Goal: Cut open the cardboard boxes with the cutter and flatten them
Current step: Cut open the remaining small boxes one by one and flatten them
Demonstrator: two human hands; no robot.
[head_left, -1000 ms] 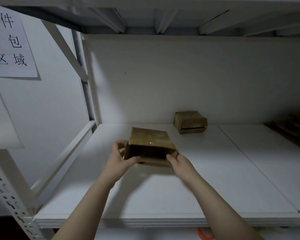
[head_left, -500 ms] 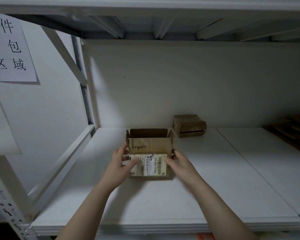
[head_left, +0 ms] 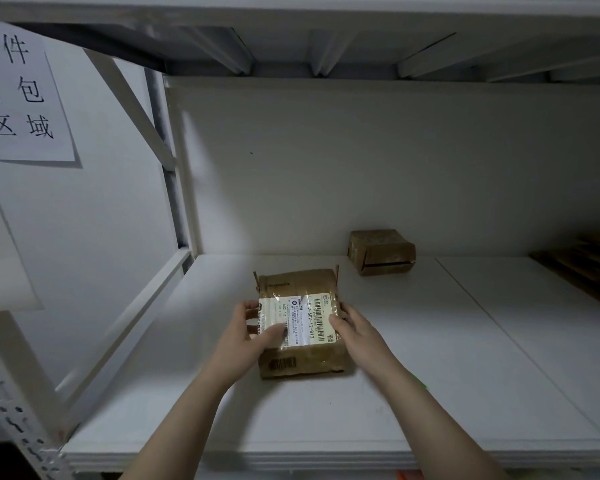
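Note:
A brown cardboard box [head_left: 302, 362] with a white shipping label on top sits on the white shelf [head_left: 413, 393] in front of me. My left hand [head_left: 248, 336] grips its left side, thumb lying across the label. My right hand [head_left: 352, 329] holds the right edge, thumb on the label's corner. Flap ends stick up at the box's far corners. A second, smaller brown box [head_left: 381, 251] stands against the back wall, apart from both hands. No cutter is in view.
Flattened brown cardboard [head_left: 582, 261] lies at the shelf's far right. A white upright and diagonal brace [head_left: 136, 109] bound the left side. A paper sign [head_left: 18, 95] hangs on the left wall. Another shelf [head_left: 326, 36] runs low overhead.
The box was lifted with its open side toward me, then turned and set down on the shelf. Now its labelled face is up, and both hands still hold its sides.

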